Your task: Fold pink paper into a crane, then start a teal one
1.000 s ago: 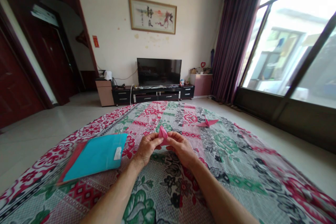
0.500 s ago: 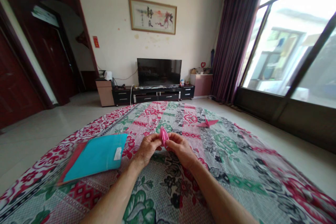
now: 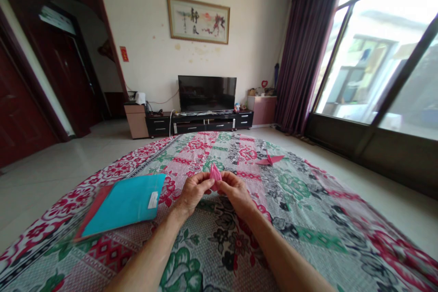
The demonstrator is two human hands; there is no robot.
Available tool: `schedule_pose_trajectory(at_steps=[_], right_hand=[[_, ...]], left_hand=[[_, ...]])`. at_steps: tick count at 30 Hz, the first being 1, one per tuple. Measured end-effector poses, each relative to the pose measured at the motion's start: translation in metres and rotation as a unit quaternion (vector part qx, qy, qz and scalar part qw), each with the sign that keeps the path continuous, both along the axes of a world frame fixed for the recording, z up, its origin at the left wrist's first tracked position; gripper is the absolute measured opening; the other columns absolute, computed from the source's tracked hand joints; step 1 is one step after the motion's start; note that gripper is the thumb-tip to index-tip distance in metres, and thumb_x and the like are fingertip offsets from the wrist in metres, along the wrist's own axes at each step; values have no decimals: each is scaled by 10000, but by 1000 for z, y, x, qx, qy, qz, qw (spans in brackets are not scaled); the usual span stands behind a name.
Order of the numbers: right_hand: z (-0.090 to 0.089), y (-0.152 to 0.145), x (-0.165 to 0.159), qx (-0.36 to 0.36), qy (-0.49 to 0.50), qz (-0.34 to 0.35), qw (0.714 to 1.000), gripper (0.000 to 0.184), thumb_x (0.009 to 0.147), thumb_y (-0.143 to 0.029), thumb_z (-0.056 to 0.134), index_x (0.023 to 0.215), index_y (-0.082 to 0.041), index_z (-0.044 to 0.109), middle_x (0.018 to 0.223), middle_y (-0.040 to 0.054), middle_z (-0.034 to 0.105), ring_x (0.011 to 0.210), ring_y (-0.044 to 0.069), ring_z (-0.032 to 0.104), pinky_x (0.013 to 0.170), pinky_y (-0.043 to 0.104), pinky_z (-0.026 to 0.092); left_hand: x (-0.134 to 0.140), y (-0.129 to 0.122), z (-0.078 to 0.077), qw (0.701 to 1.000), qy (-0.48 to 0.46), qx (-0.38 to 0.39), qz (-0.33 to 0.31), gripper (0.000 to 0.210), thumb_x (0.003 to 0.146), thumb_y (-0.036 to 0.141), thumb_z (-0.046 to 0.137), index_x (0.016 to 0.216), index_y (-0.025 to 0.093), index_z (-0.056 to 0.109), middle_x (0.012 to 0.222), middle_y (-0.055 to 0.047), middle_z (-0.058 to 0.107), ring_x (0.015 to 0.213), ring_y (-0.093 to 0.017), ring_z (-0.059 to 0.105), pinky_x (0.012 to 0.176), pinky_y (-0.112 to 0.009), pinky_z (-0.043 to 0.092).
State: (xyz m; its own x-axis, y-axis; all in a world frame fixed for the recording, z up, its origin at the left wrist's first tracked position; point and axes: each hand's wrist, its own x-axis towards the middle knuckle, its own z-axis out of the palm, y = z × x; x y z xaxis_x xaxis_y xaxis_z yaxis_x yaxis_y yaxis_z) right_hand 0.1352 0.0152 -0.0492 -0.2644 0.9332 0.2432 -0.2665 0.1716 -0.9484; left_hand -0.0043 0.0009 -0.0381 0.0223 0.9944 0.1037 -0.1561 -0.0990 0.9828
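Between my two hands, above the middle of the patterned cloth, is a small piece of folded pink paper (image 3: 215, 174), its pointed end up. My left hand (image 3: 195, 190) pinches its left side with thumb and fingers. On the other side, my right hand (image 3: 237, 191) grips it the same way, thumb in front. The fingertips behind the paper are partly hidden. Farther off to the right, a pink origami crane (image 3: 271, 160) with spread wings rests on the cloth, touched by neither hand.
A clear packet of coloured paper (image 3: 125, 203), blue sheet on top, lies left of my arms. The flowered tablecloth (image 3: 294, 210) covers a round table. Beyond its far edge stand a television (image 3: 207, 93) and a low black cabinet (image 3: 191, 127). Large windows (image 3: 362, 73) are at the right.
The folded pink paper has turned slightly in my fingers and now shows a wider face. My hands have barely shifted; both still grip it.
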Motion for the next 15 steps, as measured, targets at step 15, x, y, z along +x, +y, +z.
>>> schedule_pose_trajectory(at_steps=[15], right_hand=[[-6,4,7,-126,77,89,985,184,678,-311,696,788,-174,644,703,-14,603,611,90,550,613,222,451]], left_hand=[[-7,4,-8,995,-76,-36,-53,275,642,309,714,865,147,713,659,-21,664,554,-94,551,529,-196,422]])
